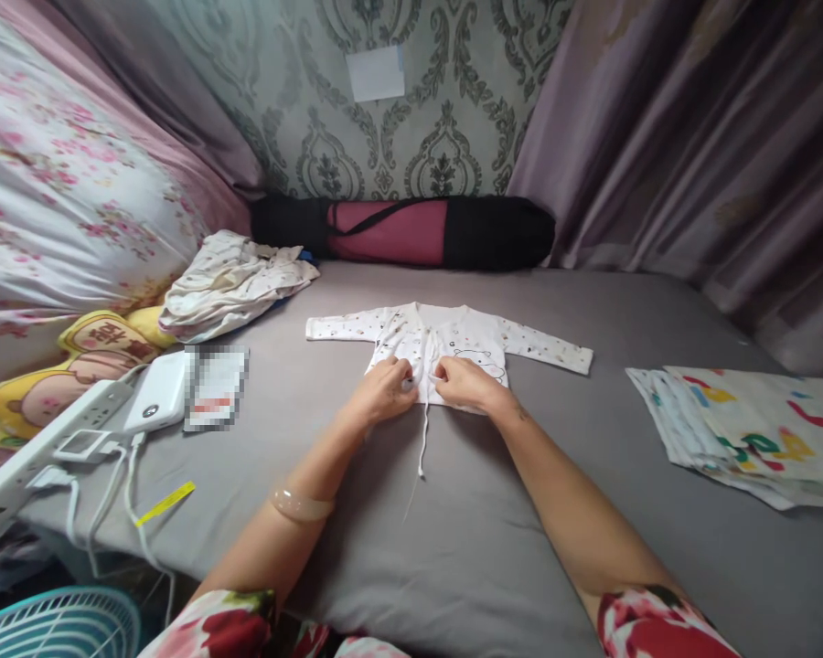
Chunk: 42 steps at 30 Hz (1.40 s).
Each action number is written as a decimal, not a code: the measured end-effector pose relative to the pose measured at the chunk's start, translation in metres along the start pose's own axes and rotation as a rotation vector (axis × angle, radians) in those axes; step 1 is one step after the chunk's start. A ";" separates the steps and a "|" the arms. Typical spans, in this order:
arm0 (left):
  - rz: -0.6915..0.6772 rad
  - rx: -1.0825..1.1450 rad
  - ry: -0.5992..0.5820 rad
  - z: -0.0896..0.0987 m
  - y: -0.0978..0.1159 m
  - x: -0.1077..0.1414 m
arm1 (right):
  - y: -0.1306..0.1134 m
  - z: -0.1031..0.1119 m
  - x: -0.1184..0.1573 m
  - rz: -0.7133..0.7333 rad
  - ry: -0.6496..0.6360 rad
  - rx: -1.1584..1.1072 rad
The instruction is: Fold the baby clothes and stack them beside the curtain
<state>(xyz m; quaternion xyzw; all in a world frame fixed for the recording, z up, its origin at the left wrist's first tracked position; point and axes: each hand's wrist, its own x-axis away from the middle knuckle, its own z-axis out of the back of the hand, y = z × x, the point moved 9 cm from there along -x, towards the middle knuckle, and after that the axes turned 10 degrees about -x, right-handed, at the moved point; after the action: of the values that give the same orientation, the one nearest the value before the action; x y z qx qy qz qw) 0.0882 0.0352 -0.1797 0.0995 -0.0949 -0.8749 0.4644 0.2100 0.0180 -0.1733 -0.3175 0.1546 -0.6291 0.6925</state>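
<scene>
A small white baby shirt point(401, 331) with tiny prints and a bear outline lies spread on the grey bed sheet point(507, 548), sleeves stretched to both sides. My left hand point(386, 388) is closed at the shirt's lower front, just left of its middle. Right of the middle, my right hand point(467, 384) pinches the front edge of the cloth. Between them a white tie cord point(423, 443) hangs from the shirt onto the sheet. The fingers cover exactly which fold or cord each hand grips.
Folded printed cloths point(761, 420) lie at right. To the left are a crumpled cloth point(237, 279), a white power bank point(161, 391), a power strip point(61, 448) with cables, and a yellow pillow point(75, 375). A long black-and-red bag point(390, 230) lies along the wall.
</scene>
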 end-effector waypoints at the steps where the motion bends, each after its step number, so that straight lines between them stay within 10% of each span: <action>1: 0.008 -0.038 0.018 0.003 0.003 0.002 | 0.003 0.000 -0.001 -0.006 -0.009 -0.061; 16: 0.130 0.009 0.094 0.009 0.000 -0.001 | 0.033 0.018 -0.003 -0.246 -0.004 -0.998; 25: 0.147 0.282 0.154 0.030 0.024 -0.006 | 0.023 0.028 0.001 -0.230 -0.009 -1.176; 42: -0.193 0.233 0.121 -0.009 0.060 0.000 | 0.012 0.000 -0.009 -0.107 -0.028 -0.996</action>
<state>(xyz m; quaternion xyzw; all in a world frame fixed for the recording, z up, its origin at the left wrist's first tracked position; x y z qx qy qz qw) 0.1375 0.0015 -0.1727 0.2138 -0.1576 -0.8909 0.3684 0.2176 0.0270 -0.1824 -0.6254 0.4104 -0.5091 0.4257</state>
